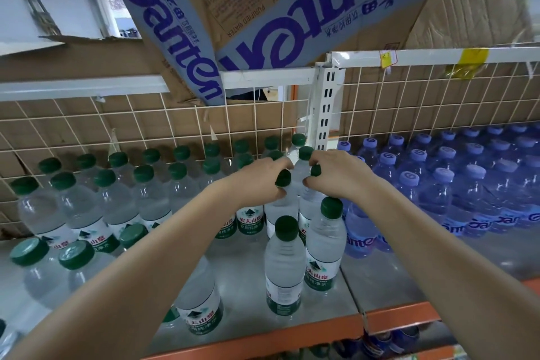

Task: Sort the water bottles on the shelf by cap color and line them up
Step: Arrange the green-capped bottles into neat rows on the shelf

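Several green-capped water bottles (84,207) fill the left part of the shelf (242,289) in rows. Several purple-capped bottles (444,184) stand packed on the right part. My left hand (260,181) grips the neck of a green-capped bottle (283,178) in the middle rows. My right hand (336,175) grips the neck of the neighbouring green-capped bottle (315,170). Two more green-capped bottles (285,266) stand upright just in front of my hands, near the shelf's front edge.
A white wire grid (146,126) backed with cardboard closes the rear of the shelf. A white slotted post (325,108) divides the two bays. A tilted purple Ganten carton (263,9) hangs overhead. The orange front rail (400,316) edges the shelf, with more goods below.
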Motion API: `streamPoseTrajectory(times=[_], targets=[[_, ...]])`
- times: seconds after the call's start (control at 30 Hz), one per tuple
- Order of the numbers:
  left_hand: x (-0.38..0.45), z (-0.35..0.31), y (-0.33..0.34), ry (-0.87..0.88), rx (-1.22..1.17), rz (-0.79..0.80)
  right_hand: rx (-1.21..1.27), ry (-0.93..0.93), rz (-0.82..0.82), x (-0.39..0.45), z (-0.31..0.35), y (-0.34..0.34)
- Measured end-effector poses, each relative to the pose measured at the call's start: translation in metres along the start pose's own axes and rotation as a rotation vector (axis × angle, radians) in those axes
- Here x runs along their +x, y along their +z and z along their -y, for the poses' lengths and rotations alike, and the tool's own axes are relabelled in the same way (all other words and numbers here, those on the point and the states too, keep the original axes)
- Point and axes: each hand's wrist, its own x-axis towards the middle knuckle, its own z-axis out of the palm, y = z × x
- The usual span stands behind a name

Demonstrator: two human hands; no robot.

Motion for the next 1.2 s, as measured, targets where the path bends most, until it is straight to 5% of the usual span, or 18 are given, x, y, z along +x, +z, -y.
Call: streamPoseTrajectory(times=[0.2,0.37,0.57,0.93,1.2], targets=[[-0.029,-0.012,-0.022,0.002,0.050,-0.197,-0.145,0.041,-0.091,-0.024,0.018,-0.021],[-0.051,-0.031,-0.008,0.026,0.064,0.184,-0.318,0.101,0.209,-0.041,0.041,-0.028],[-0.065,-0.027,-0.009,0.106,0.081,0.149,-0.261,0.147,0.326,-0.049,0.042,-0.020],[-0.074,0.022,-0.038,-0.044,0.033,0.100,-0.123,-0.072,0.079,-0.030,0.073,-0.010],[-0.068,0.053,-0.044,-0.006,0.145,0.137,0.030,-0.187,0.133,-0.015,0.103,0.006]])
